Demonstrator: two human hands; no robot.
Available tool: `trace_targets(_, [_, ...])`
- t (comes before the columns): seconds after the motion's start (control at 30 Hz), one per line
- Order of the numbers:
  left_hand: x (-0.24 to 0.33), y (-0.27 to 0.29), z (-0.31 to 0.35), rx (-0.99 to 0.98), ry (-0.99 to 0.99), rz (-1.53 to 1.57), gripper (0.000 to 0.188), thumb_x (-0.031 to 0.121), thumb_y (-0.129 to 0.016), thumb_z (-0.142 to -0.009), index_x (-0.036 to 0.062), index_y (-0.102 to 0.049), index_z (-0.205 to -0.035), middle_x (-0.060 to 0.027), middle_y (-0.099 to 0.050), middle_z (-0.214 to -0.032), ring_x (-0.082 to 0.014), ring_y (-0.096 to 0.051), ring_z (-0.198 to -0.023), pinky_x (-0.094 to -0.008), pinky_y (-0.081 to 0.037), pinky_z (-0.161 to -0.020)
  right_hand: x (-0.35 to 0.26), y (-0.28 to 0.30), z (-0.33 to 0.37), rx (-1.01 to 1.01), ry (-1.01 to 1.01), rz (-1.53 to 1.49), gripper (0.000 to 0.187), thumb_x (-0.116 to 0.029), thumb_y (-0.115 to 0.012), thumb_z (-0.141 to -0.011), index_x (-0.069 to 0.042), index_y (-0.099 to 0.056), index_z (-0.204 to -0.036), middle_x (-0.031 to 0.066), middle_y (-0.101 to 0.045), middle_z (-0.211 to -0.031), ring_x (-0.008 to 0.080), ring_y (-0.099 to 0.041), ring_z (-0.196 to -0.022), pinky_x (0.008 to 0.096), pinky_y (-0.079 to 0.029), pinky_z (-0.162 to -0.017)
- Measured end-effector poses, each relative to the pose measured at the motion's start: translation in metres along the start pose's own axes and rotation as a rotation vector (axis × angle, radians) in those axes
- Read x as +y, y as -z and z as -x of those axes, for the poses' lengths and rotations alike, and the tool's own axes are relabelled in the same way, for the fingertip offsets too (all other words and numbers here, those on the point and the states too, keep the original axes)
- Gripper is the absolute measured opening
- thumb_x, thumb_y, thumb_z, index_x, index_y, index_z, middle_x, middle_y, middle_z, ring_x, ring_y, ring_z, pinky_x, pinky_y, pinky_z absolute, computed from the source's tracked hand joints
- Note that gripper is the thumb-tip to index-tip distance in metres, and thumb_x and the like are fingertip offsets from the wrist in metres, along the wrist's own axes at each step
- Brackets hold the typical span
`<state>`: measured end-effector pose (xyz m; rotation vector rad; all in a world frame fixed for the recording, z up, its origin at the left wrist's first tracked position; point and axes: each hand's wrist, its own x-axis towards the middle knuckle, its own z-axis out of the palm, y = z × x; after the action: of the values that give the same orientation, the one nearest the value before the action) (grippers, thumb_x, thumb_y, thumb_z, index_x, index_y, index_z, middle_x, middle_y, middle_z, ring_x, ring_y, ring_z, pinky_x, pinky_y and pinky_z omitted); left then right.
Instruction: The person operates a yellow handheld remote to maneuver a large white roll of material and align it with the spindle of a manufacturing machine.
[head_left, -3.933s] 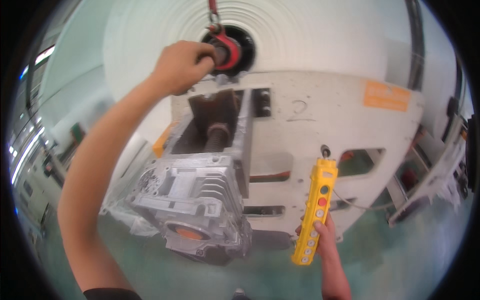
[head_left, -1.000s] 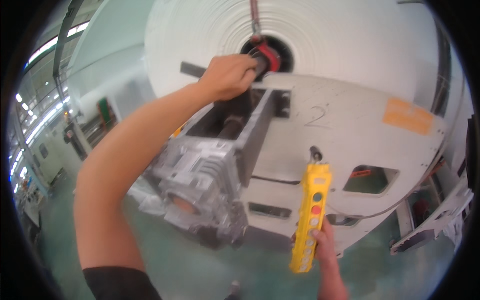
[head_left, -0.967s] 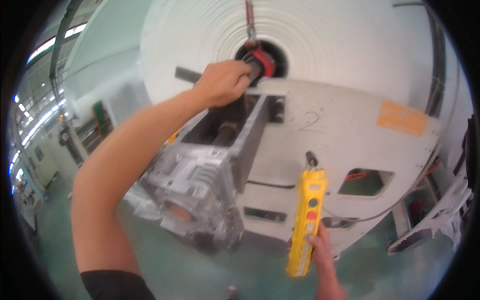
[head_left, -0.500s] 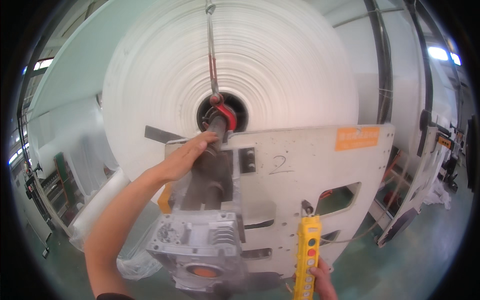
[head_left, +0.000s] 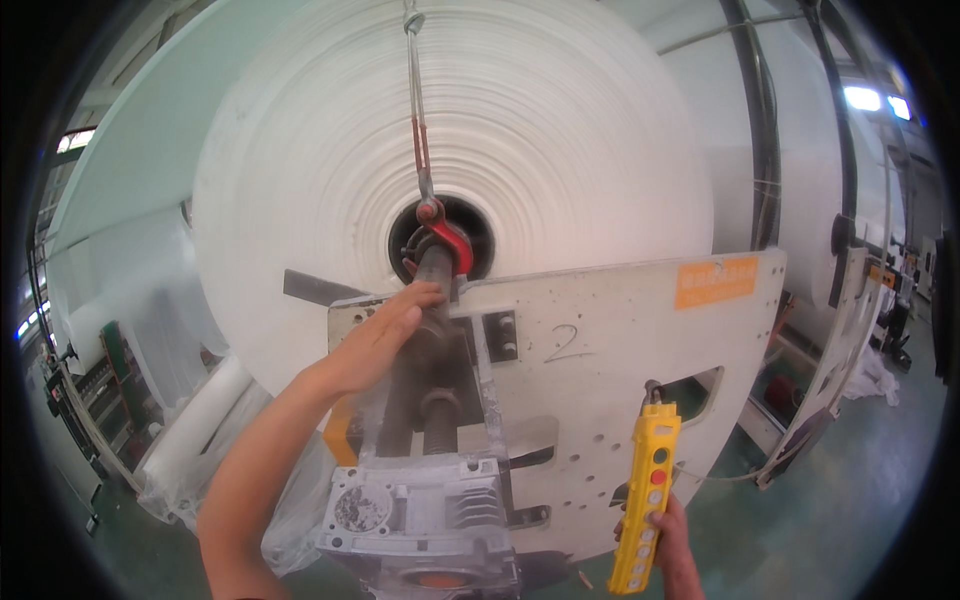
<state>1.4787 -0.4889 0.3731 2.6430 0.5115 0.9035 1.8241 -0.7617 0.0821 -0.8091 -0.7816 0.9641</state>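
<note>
Uncurled since a second earlier, the left hand (head_left: pixel 375 345) lay open on the metal shaft (head_left: pixel 434 266). Nearer, the right hand (head_left: pixel 674 532) gripped a yellow pendant controller (head_left: pixel 645 490), right of a grey gearbox (head_left: pixel 420 510). Beyond, a red hook (head_left: pixel 459 246) curved beside the shaft, before a large white roll (head_left: pixel 300 150).

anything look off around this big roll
Crumpled clear plastic film bunched left of the gray metal housing looks untidy, unlike the evenly wound white roll. Nothing odd shows on the shaft by the left hand or the yellow pendant in the right hand.
</note>
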Motion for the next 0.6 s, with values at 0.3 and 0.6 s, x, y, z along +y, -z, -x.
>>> trace_targets(0.3, [0.004,0.001,0.000,-0.003,0.006,-0.009,0.066,0.048,-0.020,-0.110,-0.0006,-0.045,-0.147,-0.0190,-0.034,-0.161,-0.0309,-0.024,-0.154,-0.0409,-0.014,-0.126,-0.017,-0.015,-0.005,-0.015,0.029,-0.041,0.063,-0.025,-0.063,-0.082,0.002,-0.042,-0.135,0.0198,-0.063,-0.105,0.0339,-0.073,-0.083,0.0476,-0.062,-0.076])
trace_targets(0.6, [0.011,0.008,-0.012,-0.009,0.098,0.018,0.049,0.030,-0.037,-0.106,-0.0016,-0.057,-0.138,-0.0169,-0.048,-0.152,-0.0294,-0.035,-0.148,-0.0399,-0.027,-0.120,-0.027,-0.019,0.006,-0.053,0.029,-0.028,0.067,-0.025,-0.065,-0.082,0.002,-0.041,-0.138,0.0195,-0.064,-0.109,0.0339,-0.073,-0.085,0.0468,-0.062,-0.077])
